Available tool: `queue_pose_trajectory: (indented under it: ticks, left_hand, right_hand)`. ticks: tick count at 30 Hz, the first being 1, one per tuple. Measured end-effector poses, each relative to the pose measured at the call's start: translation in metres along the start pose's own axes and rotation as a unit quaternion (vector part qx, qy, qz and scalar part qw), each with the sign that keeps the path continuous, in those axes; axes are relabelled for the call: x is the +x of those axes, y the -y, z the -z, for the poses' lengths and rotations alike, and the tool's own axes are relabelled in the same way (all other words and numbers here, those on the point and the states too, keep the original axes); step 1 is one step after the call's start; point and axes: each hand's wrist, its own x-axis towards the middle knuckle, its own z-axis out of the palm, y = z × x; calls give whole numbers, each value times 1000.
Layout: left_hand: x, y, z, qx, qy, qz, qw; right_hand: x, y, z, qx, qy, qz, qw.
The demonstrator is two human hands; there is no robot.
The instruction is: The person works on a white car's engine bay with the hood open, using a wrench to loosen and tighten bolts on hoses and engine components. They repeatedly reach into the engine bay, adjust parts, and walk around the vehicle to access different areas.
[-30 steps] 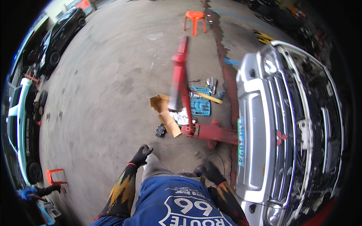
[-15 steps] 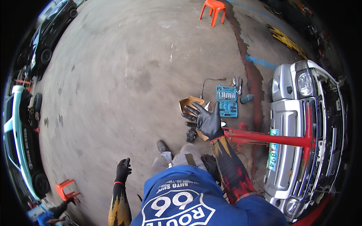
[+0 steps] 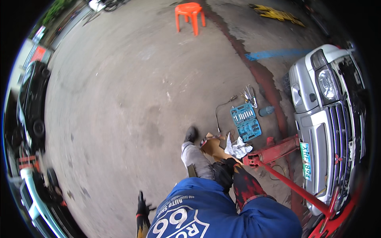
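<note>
- Here's the left hand [image 3: 143,204], black-gloved, out over the concrete floor [image 3: 111,119], fingers spread apart!
- Right hand [image 3: 229,162] down low ahead of the body, partly hidden; can't tell how its fingers stand.
- Just beyond it, opened cardboard [image 3: 214,150], with crumpled silvery wrapping [image 3: 239,149] against its right side.
- Tight on the right: the red floor jack [image 3: 278,150] points at the silver vehicle's bumper [image 3: 317,146], its long handle [image 3: 293,188] slanting down and right.
- Open blue socket set [image 3: 246,122] ahead, short of the red floor stripe.
- Widest room lies left, concrete reaching the black car [image 3: 31,103]; orange stool [image 3: 190,8] near the far edge!
</note>
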Motion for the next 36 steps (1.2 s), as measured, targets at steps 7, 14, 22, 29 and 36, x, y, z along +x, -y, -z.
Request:
queue_pose_trajectory:
  ticks: [7, 14, 22, 29, 36]
  left_hand:
    - [66, -252, -74, 852, 117, -233, 454]
    - [-43, -582, -466, 467, 138, -352, 799]
    - [-149, -714, -769, 491, 272, -483, 672]
    - [-101, -726, -741, 758, 9, -311, 573]
    - [-136, -723, -767, 634, -220, -88, 736]
  right_hand:
    - [122, 30, 227, 8, -434, -179, 883]
    - [233, -34, 336, 393, -189, -287, 853]
    - [310, -121, 293, 410, -261, -548, 681]
    - [406, -331, 256, 208, -146, -601, 758]
    - [460, -515, 194, 77, 29, -501, 862]
